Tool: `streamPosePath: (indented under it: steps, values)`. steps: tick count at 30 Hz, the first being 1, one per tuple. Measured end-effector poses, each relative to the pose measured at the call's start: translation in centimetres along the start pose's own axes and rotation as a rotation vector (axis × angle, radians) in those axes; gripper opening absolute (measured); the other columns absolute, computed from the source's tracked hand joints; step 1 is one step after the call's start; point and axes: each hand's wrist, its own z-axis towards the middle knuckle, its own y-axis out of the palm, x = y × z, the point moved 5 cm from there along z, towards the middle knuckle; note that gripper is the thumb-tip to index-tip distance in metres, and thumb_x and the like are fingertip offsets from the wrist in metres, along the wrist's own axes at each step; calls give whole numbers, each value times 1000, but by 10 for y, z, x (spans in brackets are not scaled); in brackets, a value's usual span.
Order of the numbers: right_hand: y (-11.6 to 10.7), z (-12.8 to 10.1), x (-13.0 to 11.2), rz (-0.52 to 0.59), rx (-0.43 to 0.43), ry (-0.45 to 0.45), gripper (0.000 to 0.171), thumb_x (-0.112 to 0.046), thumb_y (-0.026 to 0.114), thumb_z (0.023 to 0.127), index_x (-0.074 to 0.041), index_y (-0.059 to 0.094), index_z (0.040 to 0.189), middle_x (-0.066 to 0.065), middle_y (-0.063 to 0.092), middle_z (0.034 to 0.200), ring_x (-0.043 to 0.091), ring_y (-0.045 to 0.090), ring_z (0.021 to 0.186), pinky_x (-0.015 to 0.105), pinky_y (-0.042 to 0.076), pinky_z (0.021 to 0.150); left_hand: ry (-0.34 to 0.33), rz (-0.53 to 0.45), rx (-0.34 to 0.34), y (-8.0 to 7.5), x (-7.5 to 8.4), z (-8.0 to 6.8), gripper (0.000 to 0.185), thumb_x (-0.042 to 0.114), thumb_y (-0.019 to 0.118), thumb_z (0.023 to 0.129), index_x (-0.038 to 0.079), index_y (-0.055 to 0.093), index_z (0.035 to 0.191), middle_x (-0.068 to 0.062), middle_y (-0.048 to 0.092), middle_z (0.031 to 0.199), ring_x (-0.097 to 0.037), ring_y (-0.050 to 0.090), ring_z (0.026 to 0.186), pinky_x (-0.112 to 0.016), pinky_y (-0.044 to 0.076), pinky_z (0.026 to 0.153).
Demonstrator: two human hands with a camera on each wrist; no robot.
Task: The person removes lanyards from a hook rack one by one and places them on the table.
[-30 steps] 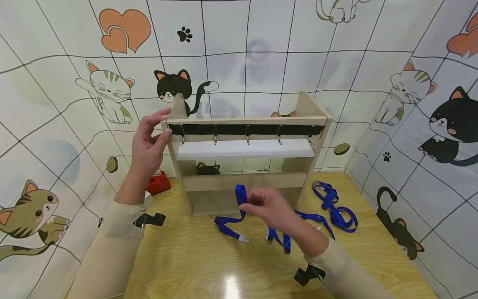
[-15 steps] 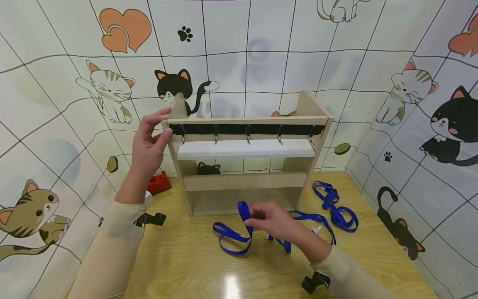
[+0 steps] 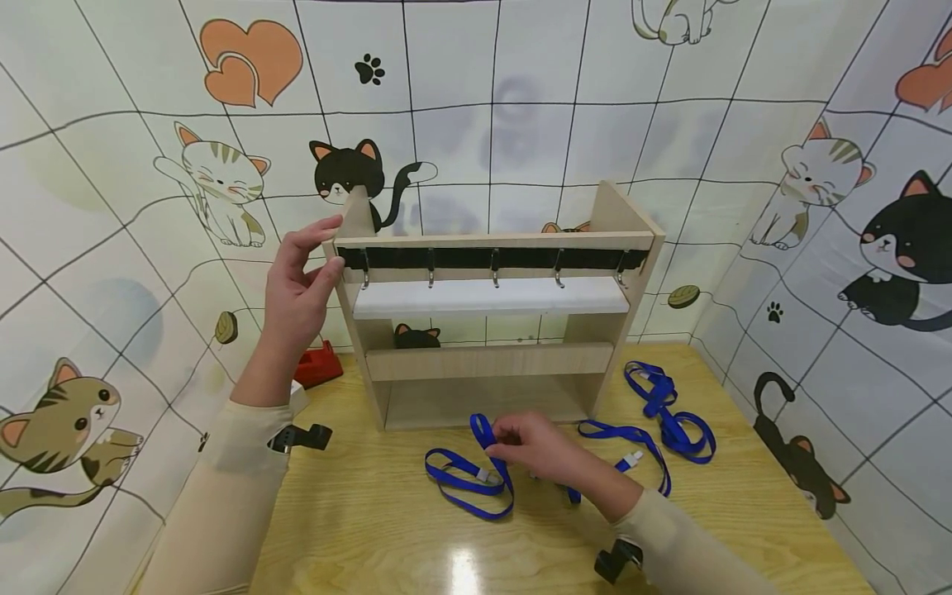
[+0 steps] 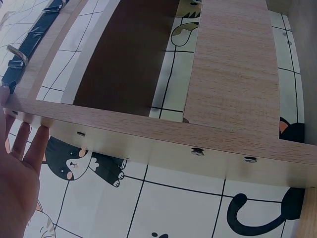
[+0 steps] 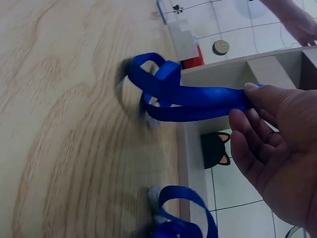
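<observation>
In the head view my left hand (image 3: pixel 293 285) holds the upper left corner of a wooden shelf unit (image 3: pixel 487 364), thumb at the front and fingers along the outer side. My right hand (image 3: pixel 539 450) pinches a blue lanyard (image 5: pixel 203 95) between thumb and index finger, low in front of the unit. The lanyard's pinched end stands up as a narrow loop, while the rest trails in loose coils over the tabletop. Its pale clip (image 3: pixel 487 477) lies among the coils. Several metal hooks (image 3: pixel 495 277) hang bare from a black strip (image 3: pixel 461 259) across the unit's top front.
More blue lanyards (image 3: pixel 687 450) lie on the wooden table (image 3: pixel 372 529) to the right, some partly behind my right forearm. A red object (image 3: pixel 318 364) sits left of the unit, beside a white item (image 3: pixel 298 398). Cat-patterned cloth (image 3: pixel 454 66) encloses the back and sides.
My right hand has lowered toward the table with the lanyard, which has gone from a hanging strip to loose coils on the tabletop. My left hand has stayed at the shelf corner.
</observation>
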Motion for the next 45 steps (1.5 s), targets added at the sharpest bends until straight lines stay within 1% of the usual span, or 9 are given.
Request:
streamPosePath:
  steps: [4,11,15,19,23,29,34,39,45]
  values:
    - [2,4,6,-65,2,-11,11,-20,76,107,-18,74,96,-12,66,85,5,58,73,23,51,63,2,-6,-2,1,-1,0,35,5,67,109,5,62,144,-6,60,161,-27,50,152,-26,57,107]
    - [5,11,12,-121,-8,-15,11,-18,78,106,-16,74,96,-12,66,85,5,58,73,24,51,64,6,-4,-6,1,-2,0,35,6,67,110,5,62,144,-6,60,161,-27,50,151,-26,57,106]
    - [9,16,18,-159,-19,-21,13,-17,80,104,-17,74,93,-13,65,82,3,56,70,24,49,62,7,-11,-4,1,-2,1,35,6,68,110,6,62,144,-6,60,161,-27,50,151,-25,57,106]
    - [15,20,23,-151,-47,-23,11,-16,81,103,-15,77,93,-13,67,81,3,57,69,24,49,62,10,-31,-9,1,-3,1,35,5,68,109,5,62,144,-7,60,161,-28,51,151,-24,58,105]
    - [19,23,29,-145,-70,-16,7,-16,81,103,-14,79,97,-13,69,84,3,60,72,26,52,64,14,-36,-12,1,-4,1,35,4,68,109,5,62,144,-7,60,161,-27,51,151,-24,58,104]
    - [24,26,36,-155,-79,-10,4,-15,84,101,-12,80,101,-15,71,86,0,63,77,25,55,71,17,-40,-12,0,-5,2,36,5,68,109,4,62,144,-8,60,161,-28,50,151,-25,58,104]
    - [26,28,42,-163,-81,9,4,-14,83,101,-12,80,101,-14,72,86,1,63,76,25,55,70,16,-45,-13,0,-4,2,36,5,68,109,5,62,144,-8,59,161,-28,50,151,-25,58,104]
    - [28,28,46,-208,-71,-1,5,-13,84,101,-12,79,102,-12,74,89,1,65,79,26,56,72,21,-52,-12,0,-3,1,36,4,68,109,3,61,144,-9,59,161,-29,50,151,-25,58,104]
    - [30,29,45,-270,-60,-5,7,-15,84,101,-14,79,105,-12,74,92,2,66,83,29,58,76,29,-50,-8,-1,-1,2,37,3,68,109,0,60,144,-9,59,161,-31,50,151,-24,58,103]
